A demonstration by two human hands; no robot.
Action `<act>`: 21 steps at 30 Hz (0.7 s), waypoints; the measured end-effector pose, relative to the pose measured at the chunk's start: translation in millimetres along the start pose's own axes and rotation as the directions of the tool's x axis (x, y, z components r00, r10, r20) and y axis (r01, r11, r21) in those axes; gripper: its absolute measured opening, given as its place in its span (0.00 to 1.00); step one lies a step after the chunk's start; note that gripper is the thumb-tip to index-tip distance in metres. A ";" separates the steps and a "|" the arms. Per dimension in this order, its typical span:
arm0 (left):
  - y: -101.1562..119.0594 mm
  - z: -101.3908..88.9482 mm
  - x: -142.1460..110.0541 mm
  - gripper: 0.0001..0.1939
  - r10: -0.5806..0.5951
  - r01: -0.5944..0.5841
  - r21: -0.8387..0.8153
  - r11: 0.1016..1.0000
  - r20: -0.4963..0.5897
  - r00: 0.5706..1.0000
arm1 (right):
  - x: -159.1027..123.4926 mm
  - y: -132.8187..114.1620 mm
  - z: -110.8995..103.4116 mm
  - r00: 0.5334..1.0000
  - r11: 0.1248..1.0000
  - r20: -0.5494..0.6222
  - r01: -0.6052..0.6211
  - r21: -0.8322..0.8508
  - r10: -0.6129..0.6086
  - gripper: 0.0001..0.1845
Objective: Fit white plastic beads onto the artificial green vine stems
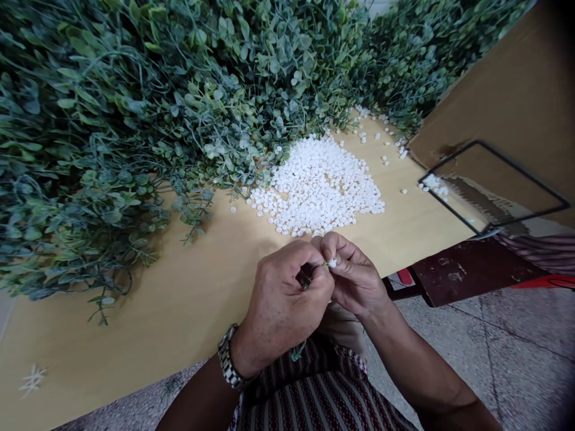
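Note:
My left hand (pixel 285 305), with a metal watch on its wrist, is closed around a thin green sprig. Most of that stem is hidden in the fist; a leafy bit of the sprig (pixel 297 351) hangs out below. Between the thumb and finger of my right hand (pixel 359 281) is pinched a small white plastic piece (pixel 332 263). It meets the green stem tip where the two hands touch, above the table's front edge. Just beyond my fingers lies a heap of similar white pieces (pixel 314 185).
Artificial leafy greenery (pixel 202 90) is piled along the back and left of the tan table (pixel 197 299). A cardboard sheet (pixel 507 90) and a black wire frame (pixel 530 179) stand at right, near loose white pieces. Thin white sticks (pixel 33 381) lie at the left corner.

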State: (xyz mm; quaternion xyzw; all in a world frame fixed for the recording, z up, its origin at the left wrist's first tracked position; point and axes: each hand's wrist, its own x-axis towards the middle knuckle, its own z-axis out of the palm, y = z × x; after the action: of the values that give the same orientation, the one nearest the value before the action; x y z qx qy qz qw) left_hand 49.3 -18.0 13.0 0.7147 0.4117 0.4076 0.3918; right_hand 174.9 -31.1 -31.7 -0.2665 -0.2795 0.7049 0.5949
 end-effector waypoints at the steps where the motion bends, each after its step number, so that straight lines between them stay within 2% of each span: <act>1: -0.3 0.2 -0.1 0.09 -0.004 0.004 0.002 1.000 -0.004 1.000 | 0.0 0.0 0.5 1.000 1.000 -0.002 0.002 0.000 -0.002 0.07; 14: -0.6 0.1 -0.8 0.09 -0.019 0.020 0.035 0.999 -0.023 1.000 | 0.0 1.5 6.2 0.995 0.994 -0.052 0.085 -0.066 -0.088 0.07; 21: -0.9 1.2 0.1 0.09 -0.025 0.026 0.018 0.999 -0.032 0.999 | 0.1 1.4 5.9 0.994 0.993 -0.025 0.104 -0.055 -0.106 0.05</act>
State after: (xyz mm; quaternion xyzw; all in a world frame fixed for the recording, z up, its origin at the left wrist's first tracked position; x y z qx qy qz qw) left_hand 50.1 -17.9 11.8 0.7064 0.4309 0.4101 0.3836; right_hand 169.7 -31.6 -28.5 -0.2771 -0.3038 0.6611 0.6276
